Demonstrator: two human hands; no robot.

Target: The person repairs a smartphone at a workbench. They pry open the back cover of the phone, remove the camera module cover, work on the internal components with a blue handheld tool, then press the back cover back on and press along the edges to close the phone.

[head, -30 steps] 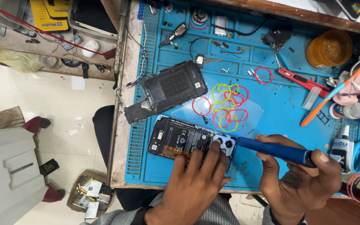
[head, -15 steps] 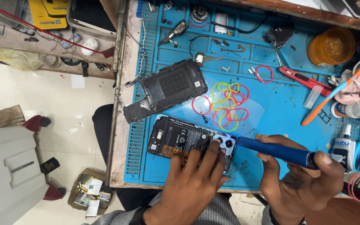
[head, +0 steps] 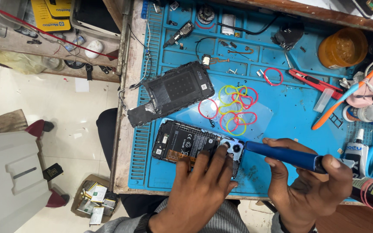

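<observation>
An opened smartphone [head: 182, 142] lies on the blue work mat [head: 290, 129], its battery and board exposed. My left hand [head: 201, 185] presses down on the phone's near right part, fingers spread by the camera module [head: 234, 149]. My right hand [head: 307, 185] grips a blue electric screwdriver [head: 283, 155], whose tip meets the phone at the camera end. The removed black back cover [head: 171, 92] lies just beyond the phone.
Red and yellow rubber bands [head: 234, 108] lie on a clear sheet past the phone. An orange jar [head: 342, 47], a red cutter [head: 316, 84], a toothbrush [head: 346, 101] and glue bottles [head: 357, 153] crowd the right. Small parts and cables lie along the far edge.
Both hands stay almost in place; the screwdriver remains at the phone's camera end. The view has shifted slightly.
</observation>
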